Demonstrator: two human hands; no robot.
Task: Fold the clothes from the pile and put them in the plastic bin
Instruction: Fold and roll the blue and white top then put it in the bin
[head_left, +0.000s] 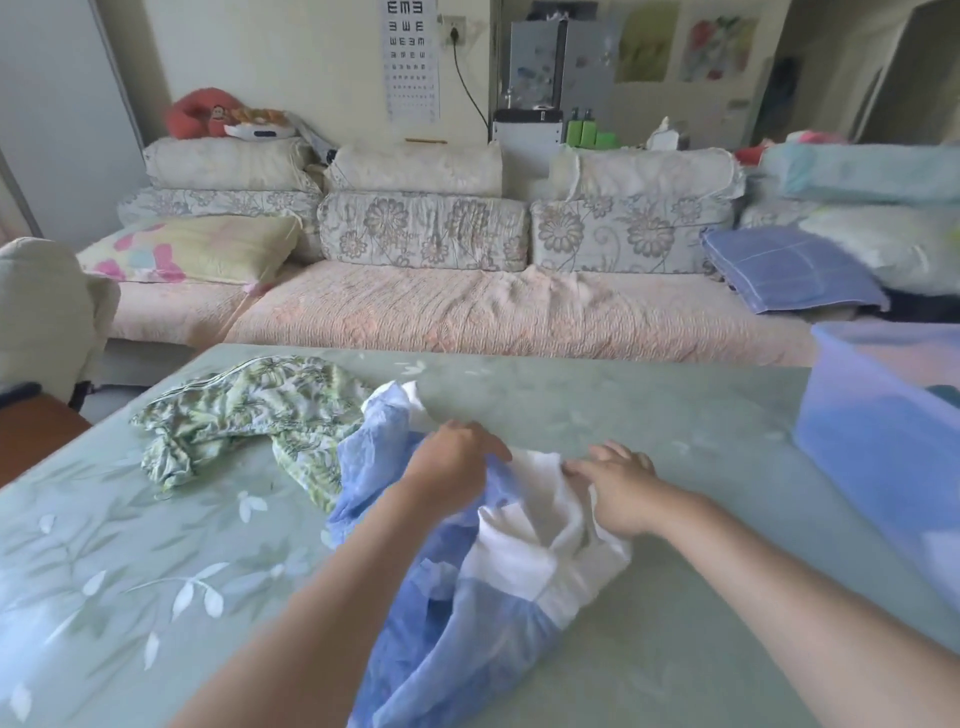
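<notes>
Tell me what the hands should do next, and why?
Probably spread the blue and white garment flat on the table. It lies bunched and crumpled, with the left hand gripping it and the right hand on its white part, too rumpled to fold neatly.

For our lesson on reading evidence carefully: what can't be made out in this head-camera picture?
Plastic bin: head view, right edge cuts it off; blur hides its contents.
Blue and white garment: head view, crumpled, cropped by bottom edge; kind unclear.
Right hand: head view, thumb hidden beneath it; grip unclear.
</notes>
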